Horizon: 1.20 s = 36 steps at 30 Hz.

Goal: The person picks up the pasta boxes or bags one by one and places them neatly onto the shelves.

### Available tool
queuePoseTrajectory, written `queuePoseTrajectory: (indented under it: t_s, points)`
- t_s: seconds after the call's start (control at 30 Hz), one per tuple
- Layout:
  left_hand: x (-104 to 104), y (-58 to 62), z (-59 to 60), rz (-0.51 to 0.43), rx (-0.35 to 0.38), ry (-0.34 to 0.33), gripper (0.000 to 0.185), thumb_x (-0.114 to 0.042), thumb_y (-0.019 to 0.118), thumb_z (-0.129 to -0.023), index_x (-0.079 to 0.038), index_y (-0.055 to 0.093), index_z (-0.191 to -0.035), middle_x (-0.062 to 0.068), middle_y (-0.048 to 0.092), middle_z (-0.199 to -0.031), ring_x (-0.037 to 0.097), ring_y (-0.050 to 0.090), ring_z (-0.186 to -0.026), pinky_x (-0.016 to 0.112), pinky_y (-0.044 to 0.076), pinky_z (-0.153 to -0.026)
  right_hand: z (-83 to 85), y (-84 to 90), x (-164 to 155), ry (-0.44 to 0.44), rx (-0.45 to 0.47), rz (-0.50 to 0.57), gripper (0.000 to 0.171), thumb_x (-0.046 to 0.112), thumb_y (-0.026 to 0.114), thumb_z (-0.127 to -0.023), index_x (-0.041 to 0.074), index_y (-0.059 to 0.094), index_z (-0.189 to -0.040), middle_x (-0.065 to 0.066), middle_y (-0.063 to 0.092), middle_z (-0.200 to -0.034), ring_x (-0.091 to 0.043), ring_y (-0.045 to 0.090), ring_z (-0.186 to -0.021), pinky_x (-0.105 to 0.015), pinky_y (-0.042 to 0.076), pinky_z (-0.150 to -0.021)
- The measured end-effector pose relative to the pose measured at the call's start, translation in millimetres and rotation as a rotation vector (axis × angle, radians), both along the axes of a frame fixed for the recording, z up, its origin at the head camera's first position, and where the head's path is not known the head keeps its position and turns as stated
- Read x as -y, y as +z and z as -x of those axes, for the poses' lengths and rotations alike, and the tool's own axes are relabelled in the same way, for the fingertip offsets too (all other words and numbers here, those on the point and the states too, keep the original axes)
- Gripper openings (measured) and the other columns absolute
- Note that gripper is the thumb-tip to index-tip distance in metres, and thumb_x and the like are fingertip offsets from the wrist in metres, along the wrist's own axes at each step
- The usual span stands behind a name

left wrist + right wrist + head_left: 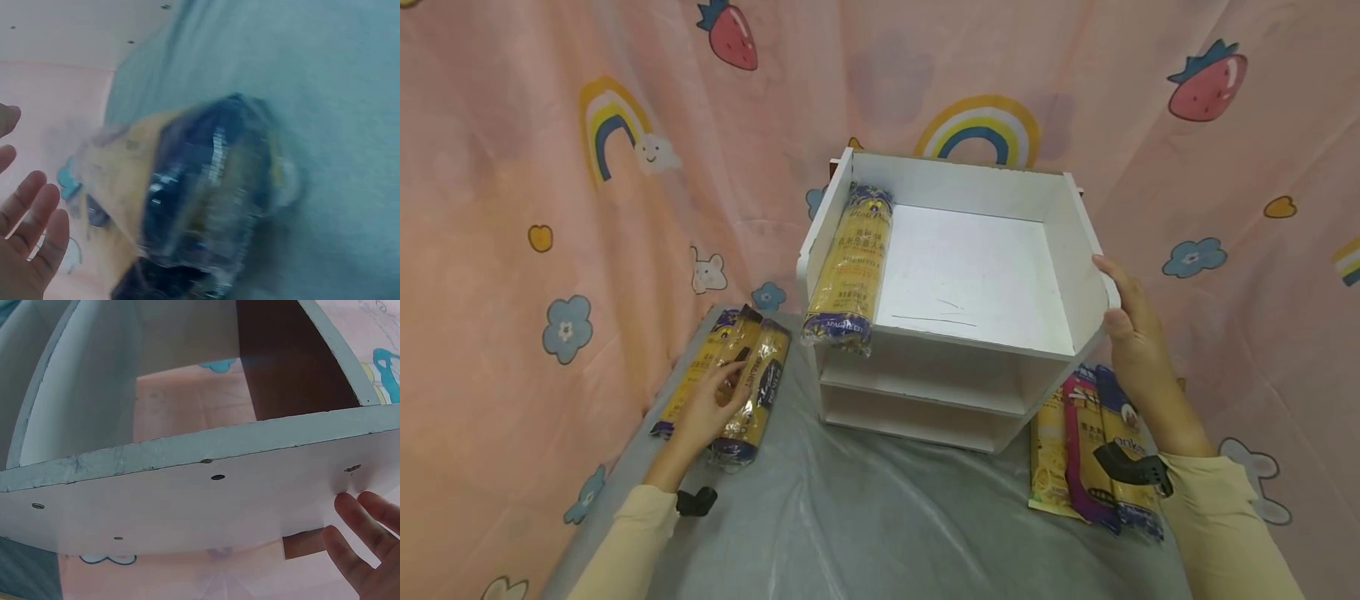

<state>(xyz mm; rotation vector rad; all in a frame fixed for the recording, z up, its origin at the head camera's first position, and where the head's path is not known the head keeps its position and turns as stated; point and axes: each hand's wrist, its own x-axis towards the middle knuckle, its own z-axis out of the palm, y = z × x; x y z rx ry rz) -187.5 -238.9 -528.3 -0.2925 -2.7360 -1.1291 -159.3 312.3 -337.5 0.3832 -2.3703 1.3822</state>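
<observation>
Left hand point(711, 408), fingers relaxed, rests flat on spaghetti packs point(752, 392) lying on desk point(865, 517); long axis runs away from wrist. Right hand point(1138, 350), fingers straight, presses shelf unit point(1075, 275) side wall.

Setting: a staged, home-like recording corner rather than a real room. Walls are draped with a pink children's-print cloth point(512, 208) showing rainbows, strawberries and flowers. The tabletop point(880, 517) is covered with grey plastic sheeting. A small white shelf unit point(970, 275) is placed on it.
</observation>
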Motion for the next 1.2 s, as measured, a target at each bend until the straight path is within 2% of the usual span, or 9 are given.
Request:
queuePoseTrajectory:
  t_s: [0.2, 0.3, 0.37, 0.57, 0.67, 0.8, 0.97, 1.07, 1.2]
  points:
    - [4.5, -14.0, -3.5, 0.097, 0.086, 0.018, 0.056, -0.023, 0.073, -0.09, -0.007, 0.053, -0.141, 0.015, 0.05, -0.097, 0.023, 0.045, -0.081, 0.031, 0.036, -0.065, 1.0, -0.5, 0.2, -0.01, -0.014, -0.01, 0.051, 0.038, 0.042, -0.104, 0.026, 0.036, -0.153, 0.003, 0.031, -0.157, -0.01, 0.034, -0.136, -0.036, 0.027, -0.117]
    - [5.6, -19.2, -5.6, 0.099, 0.128, 0.021, 0.058, -0.024, 0.072, -0.09, -0.008, 0.051, -0.143, 0.011, 0.043, -0.094, 0.021, 0.039, -0.08, 0.03, 0.033, -0.063, 1.6, -0.8, 0.2, 0.003, -0.023, -0.003, 0.051, 0.038, 0.042, -0.105, 0.025, 0.036, -0.153, 0.004, 0.03, -0.158, -0.01, 0.033, -0.137, -0.033, 0.027, -0.116]
    - [6.2, -23.0, -5.9, 0.096, 0.126, 0.025, 0.059, -0.023, 0.073, -0.09, -0.009, 0.051, -0.143, 0.01, 0.043, -0.095, 0.021, 0.04, -0.081, 0.03, 0.034, -0.065, 1.7, -1.1, 0.0, 0.007, -0.031, -0.006, 0.051, 0.038, 0.042, -0.105, 0.024, 0.036, -0.153, 0.004, 0.031, -0.158, -0.01, 0.033, -0.137, -0.033, 0.027, -0.116]
    - [6.9, -32.5, -5.1, 0.101, 0.086, 0.037, 0.062, -0.02, 0.075, -0.087, -0.006, 0.051, -0.142, 0.013, 0.047, -0.101, 0.024, 0.044, -0.084, 0.032, 0.036, -0.069, 1.3, -2.1, -0.6, -0.001, -0.044, -0.019, 0.052, 0.04, 0.042, -0.104, 0.024, 0.036, -0.153, 0.004, 0.032, -0.157, -0.011, 0.033, -0.138, -0.043, 0.024, -0.119]
    - [6.3, -33.0, -5.8, 0.117, 0.088, 0.055, 0.063, -0.019, 0.076, -0.086, -0.005, 0.051, -0.142, 0.016, 0.049, -0.105, 0.026, 0.045, -0.088, 0.033, 0.036, -0.07, 1.1, -2.6, -0.5, 0.001, -0.034, -0.013, 0.052, 0.039, 0.042, -0.104, 0.025, 0.036, -0.154, 0.003, 0.032, -0.157, -0.012, 0.033, -0.137, -0.041, 0.025, -0.118]
    - [4.6, -29.1, -8.0, 0.156, 0.127, 0.075, 0.066, -0.02, 0.076, -0.085, -0.005, 0.049, -0.144, 0.021, 0.05, -0.113, 0.031, 0.047, -0.093, 0.038, 0.039, -0.072, 0.9, -3.2, -0.1, 0.006, -0.018, 0.001, 0.052, 0.04, 0.042, -0.104, 0.026, 0.035, -0.154, 0.002, 0.031, -0.157, -0.013, 0.033, -0.137, -0.036, 0.026, -0.116]
    - [1.4, -22.2, -13.0, 0.204, 0.185, 0.078, 0.07, -0.021, 0.074, -0.085, -0.004, 0.046, -0.146, 0.028, 0.049, -0.124, 0.041, 0.05, -0.106, 0.055, 0.046, -0.083, 0.8, -3.4, 0.7, 0.019, -0.019, 0.013, 0.052, 0.04, 0.042, -0.104, 0.026, 0.034, -0.154, 0.003, 0.03, -0.158, -0.013, 0.033, -0.137, -0.029, 0.028, -0.113]
    - [-0.9, -20.3, -14.6, 0.227, 0.19, 0.06, 0.071, -0.023, 0.076, -0.084, -0.003, 0.046, -0.146, 0.029, 0.051, -0.121, 0.042, 0.051, -0.104, 0.057, 0.045, -0.085, 0.5, -2.7, 0.8, 0.019, -0.031, 0.011, 0.052, 0.039, 0.042, -0.105, 0.024, 0.034, -0.154, 0.003, 0.03, -0.158, -0.012, 0.033, -0.137, -0.031, 0.027, -0.114]
    - [-2.8, -19.2, -14.0, 0.244, 0.189, 0.043, 0.073, -0.022, 0.078, -0.082, -0.003, 0.048, -0.145, 0.026, 0.054, -0.111, 0.034, 0.051, -0.091, 0.05, 0.045, -0.076, 0.2, -2.0, 0.4, 0.015, -0.031, 0.008, 0.052, 0.039, 0.042, -0.104, 0.024, 0.035, -0.154, 0.004, 0.031, -0.157, -0.012, 0.034, -0.136, -0.035, 0.027, -0.115]
